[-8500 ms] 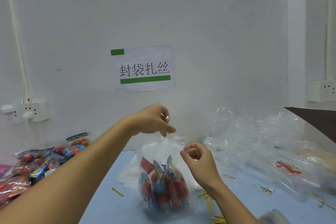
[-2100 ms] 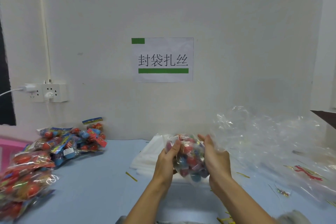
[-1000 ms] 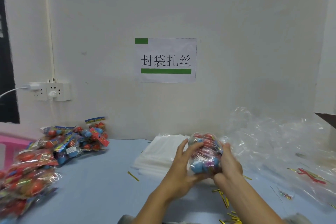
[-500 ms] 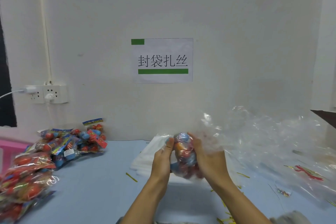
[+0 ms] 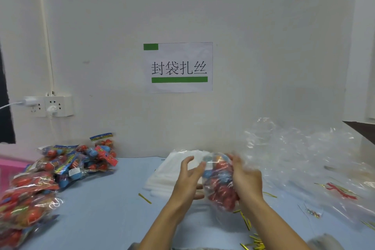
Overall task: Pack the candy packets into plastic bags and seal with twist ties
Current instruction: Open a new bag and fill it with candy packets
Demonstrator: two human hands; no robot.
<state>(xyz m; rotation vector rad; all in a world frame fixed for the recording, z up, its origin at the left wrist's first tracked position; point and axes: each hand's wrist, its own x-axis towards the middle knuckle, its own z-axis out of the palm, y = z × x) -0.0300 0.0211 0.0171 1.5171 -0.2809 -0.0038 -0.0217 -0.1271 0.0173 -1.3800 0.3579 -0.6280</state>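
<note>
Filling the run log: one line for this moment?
right hand: grips filled bag | left hand: open beside it | ties: on table

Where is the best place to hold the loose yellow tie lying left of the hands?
Pinch the tie at its middle, coming from above. It is a thin strip lying flat on the table with open surface around it, so, I judge, only a fingertip pinch would lift it.

Paper sign (image 5: pixel 178 67) on wall reads "封袋扎丝", green bars above and below. Candy packet (image 5: pixel 75 166) print too blurred to read.
</note>
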